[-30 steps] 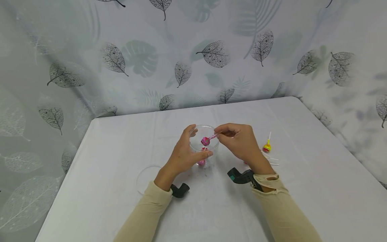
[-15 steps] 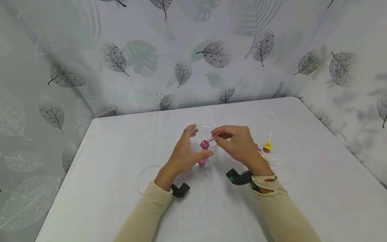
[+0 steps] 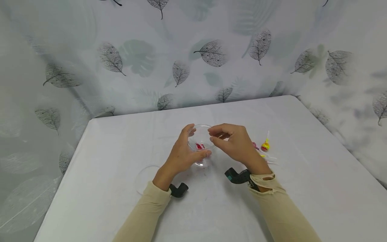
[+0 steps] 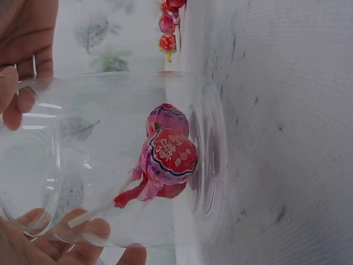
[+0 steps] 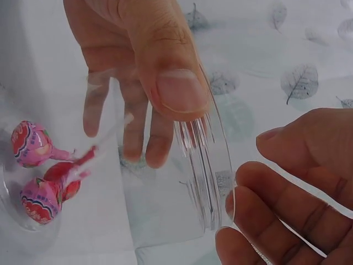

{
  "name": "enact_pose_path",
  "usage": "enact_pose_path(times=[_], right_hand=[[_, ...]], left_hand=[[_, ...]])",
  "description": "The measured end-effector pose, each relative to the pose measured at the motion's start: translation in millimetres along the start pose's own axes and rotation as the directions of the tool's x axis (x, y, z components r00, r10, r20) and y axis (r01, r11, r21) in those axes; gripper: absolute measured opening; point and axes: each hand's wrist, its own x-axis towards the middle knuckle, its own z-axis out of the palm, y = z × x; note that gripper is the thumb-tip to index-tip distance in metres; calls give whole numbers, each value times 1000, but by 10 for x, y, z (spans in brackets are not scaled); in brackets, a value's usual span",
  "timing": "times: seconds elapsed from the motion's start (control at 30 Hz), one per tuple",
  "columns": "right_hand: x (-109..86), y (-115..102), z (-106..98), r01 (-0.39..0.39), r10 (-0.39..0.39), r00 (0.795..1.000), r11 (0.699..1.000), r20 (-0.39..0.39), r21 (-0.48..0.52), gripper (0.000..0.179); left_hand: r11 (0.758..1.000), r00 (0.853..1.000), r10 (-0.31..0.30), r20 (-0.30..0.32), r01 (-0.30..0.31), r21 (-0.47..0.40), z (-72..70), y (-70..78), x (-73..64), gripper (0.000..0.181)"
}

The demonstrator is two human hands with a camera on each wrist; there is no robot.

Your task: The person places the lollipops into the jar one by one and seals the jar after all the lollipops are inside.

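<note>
A clear round jar (image 3: 200,133) is gripped at its upper part by my left hand (image 3: 179,154), with the thumb on the near side and the fingers round the far side. Inside, pink and red wrapped lollipops (image 4: 168,157) lie at the bottom, one white stick slanting up toward the mouth. My right hand (image 3: 234,140) is right at the jar's rim, its fingers loosely bent. In the right wrist view, thumb and fingers (image 5: 276,221) are apart with nothing between them, and the fingertips are close by the rim.
To the right on the white table (image 3: 314,188) lie more lollipops, one with a yellow wrapper (image 3: 265,146), partly behind the right wrist. A clear round lid (image 3: 144,168) lies flat left of the jar. A leaf-patterned cloth (image 3: 136,80) hangs behind the table.
Earlier my right hand pinched a pink lollipop by its stick over the jar and lowered it. Now that lollipop is inside and the fingers have let go. The left hand keeps its grip.
</note>
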Motion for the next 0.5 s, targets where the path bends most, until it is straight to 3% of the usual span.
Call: enact_pose_path(times=[0.27,0.4,0.5], right_hand=[[34,87,-155,-4,2,999,999,-50,-47,23],[39,237,-384,-121,112,989,988,-96,-93,27],[21,384,-617,-265,252,962,957,-106,-122,33]], left_hand=[[999,1000,-22,-13,22,-23,-20,10,-13,106],[1000,1000,-14,-13,14,-24,4,10,1,106],[1000,1000,-6,-4,6,-24,35,10,18,106]])
